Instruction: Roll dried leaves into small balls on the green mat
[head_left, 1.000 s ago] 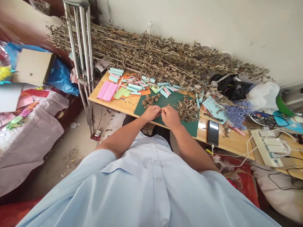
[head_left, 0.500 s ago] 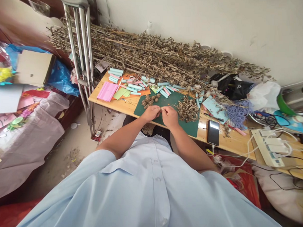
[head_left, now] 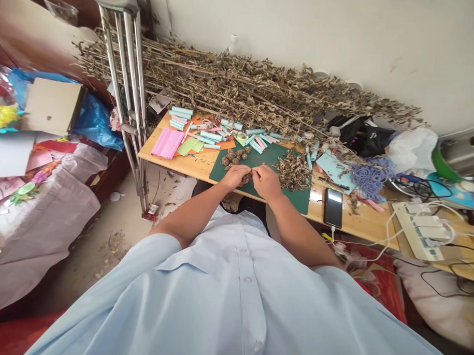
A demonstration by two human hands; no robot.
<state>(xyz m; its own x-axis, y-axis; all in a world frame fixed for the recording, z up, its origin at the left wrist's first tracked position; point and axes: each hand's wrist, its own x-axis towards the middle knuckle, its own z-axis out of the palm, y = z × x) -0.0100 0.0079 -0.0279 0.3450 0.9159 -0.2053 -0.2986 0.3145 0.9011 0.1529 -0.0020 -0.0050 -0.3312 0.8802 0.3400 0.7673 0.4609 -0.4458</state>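
Observation:
Both hands meet over the front edge of a green cutting mat. My left hand is closed around a brown, rough-looking ball, which shows only partly below its fingers. Close against it, my right hand is closed in a pinch; whatever lies between its fingertips is too small to make out. Just beyond my left hand sits a cluster of several similar brown balls. A heap of dried leaves lies to the right of my right hand.
Long dried leafy stalks stretch along the wall. Rolled blue and pink papers lie behind the mat. On the right are a phone, blue string and a power strip with cables. A crutch stands at the left.
My hands have shifted slightly, the right one turning a little. More of the brown ball shows below my left fingers. The things on the table look the same.

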